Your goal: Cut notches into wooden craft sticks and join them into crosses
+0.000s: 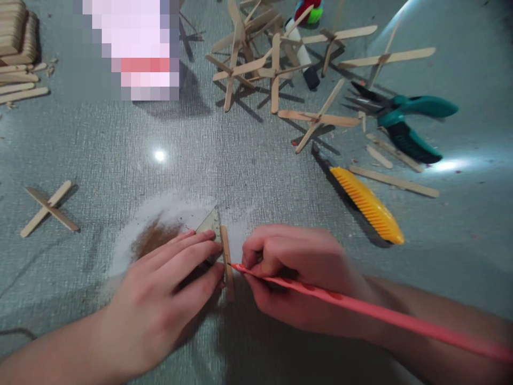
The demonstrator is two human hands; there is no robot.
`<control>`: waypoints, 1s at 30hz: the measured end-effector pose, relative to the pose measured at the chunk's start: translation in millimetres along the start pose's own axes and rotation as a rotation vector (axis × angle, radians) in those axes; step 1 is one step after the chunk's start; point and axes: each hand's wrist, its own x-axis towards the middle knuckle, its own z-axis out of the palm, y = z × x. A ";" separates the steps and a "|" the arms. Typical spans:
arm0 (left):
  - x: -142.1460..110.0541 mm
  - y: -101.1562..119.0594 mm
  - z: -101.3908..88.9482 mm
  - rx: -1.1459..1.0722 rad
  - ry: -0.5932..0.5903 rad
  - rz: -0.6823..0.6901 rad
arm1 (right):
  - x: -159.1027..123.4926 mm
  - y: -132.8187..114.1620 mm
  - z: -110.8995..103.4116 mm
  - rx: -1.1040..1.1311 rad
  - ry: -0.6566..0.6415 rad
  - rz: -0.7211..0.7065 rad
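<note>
A wooden craft stick (225, 243) lies nearly upright in the view, along the edge of a clear triangular set square (211, 219). My left hand (164, 289) presses the set square down, with its fingertips and thumb at the edge beside the stick. Most of the set square is hidden under this hand. My right hand (296, 278) is closed around a red pencil (344, 300). The pencil's dark tip touches the stick or is just at it, near its middle. Under the left hand is a pale patch with a brown smear (158, 235).
Crossed sticks (50, 206) lie at left, with several more crosses (232, 72) at the top. Stacked sticks (16, 32) stand top left. To the right are a yellow cutter (366, 203), teal pliers (417, 112) and loose sticks (395, 182). A white tube (300, 51) lies behind.
</note>
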 end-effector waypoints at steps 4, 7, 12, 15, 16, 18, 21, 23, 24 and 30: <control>-1.0 0.3 0.1 -0.004 0.000 -0.006 | 0.0 -0.1 -0.3 -0.008 -0.007 0.005; -1.2 0.6 0.3 -0.006 -0.002 -0.007 | 0.5 -0.5 -0.5 -0.002 -0.014 0.001; 0.0 1.7 1.3 0.002 0.022 -0.022 | 0.4 -2.0 -0.6 -0.016 -0.016 0.036; 1.0 2.0 0.7 0.002 0.014 -0.023 | -0.2 -1.8 -0.3 -0.009 -0.014 0.030; 1.3 2.0 0.4 0.002 0.011 -0.024 | -0.3 -1.6 -0.2 -0.008 -0.012 0.029; 1.9 2.0 0.0 -0.001 0.013 -0.027 | -0.2 -1.2 0.0 -0.011 -0.012 0.033; 2.7 2.2 -0.3 -0.003 0.024 -0.030 | 0.3 -1.2 0.2 -0.003 -0.011 0.021; 2.9 2.3 -0.4 0.001 0.027 -0.030 | 0.6 -1.4 0.4 0.003 0.005 0.017; 2.9 2.2 -0.4 0.004 0.027 -0.031 | 0.7 -1.6 0.4 0.005 0.013 0.015; 1.2 1.4 0.5 -0.008 0.020 -0.028 | 1.3 -2.1 -0.1 -0.001 -0.010 0.016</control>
